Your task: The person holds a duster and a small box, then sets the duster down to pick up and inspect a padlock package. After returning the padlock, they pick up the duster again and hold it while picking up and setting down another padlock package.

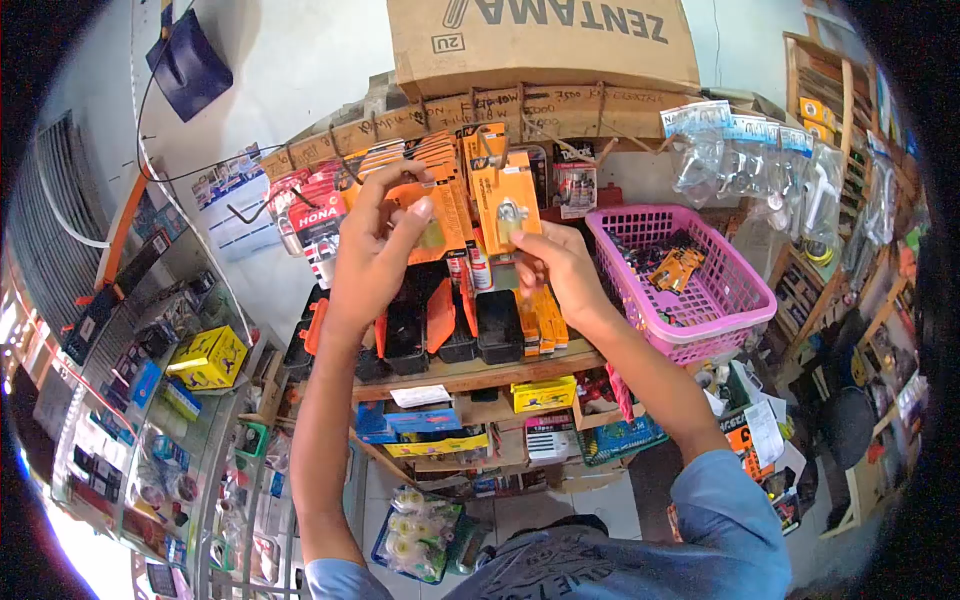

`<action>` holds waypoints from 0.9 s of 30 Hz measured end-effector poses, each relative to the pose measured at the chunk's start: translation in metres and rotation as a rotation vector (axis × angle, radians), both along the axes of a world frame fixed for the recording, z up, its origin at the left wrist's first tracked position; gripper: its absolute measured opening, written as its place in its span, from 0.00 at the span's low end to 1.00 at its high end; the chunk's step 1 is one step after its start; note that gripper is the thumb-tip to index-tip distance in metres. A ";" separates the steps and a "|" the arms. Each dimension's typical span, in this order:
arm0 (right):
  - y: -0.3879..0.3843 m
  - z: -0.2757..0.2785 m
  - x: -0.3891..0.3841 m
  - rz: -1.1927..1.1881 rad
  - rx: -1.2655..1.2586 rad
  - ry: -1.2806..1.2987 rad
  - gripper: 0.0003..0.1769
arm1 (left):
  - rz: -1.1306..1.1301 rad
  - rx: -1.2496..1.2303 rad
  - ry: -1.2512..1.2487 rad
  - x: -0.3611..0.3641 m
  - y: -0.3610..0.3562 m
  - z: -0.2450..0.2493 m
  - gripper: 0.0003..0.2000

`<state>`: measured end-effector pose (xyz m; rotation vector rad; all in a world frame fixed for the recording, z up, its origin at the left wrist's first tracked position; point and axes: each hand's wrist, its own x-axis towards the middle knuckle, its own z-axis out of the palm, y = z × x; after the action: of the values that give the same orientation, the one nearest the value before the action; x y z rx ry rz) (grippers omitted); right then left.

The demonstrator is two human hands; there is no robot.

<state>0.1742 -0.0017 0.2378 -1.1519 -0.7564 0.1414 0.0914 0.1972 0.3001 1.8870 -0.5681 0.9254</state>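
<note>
My right hand (565, 270) pinches the lower right edge of an orange blister pack (507, 195) between thumb and fingers. Under its clear cover sits a small padlock, and the pack is held upright in front of the hook rack. To the left, my left hand (378, 245) is raised with thumb and forefinger apart, close to a row of similar orange packs (452, 190) hanging from a hook. Nothing shows between its fingers. Red-and-white HONA packs (318, 215) hang just left of that hand.
Open black bins (405, 335) line the shelf below, beside upright orange packs (545, 325). A pink basket (690, 330) holding small packs stands at right. Clear-bagged fittings (745, 165) hang at upper right. A large cardboard box (540, 50) sits above the wooden hook rail (400, 125).
</note>
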 end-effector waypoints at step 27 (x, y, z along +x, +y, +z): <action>-0.166 0.018 0.039 -0.375 -1.454 -0.607 0.26 | 0.100 0.121 -0.117 0.000 -0.028 0.000 0.25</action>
<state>0.2128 -0.1681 0.2557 -2.7841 -0.9383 -0.0045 0.0917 0.1690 0.3004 1.9936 -0.6159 1.0930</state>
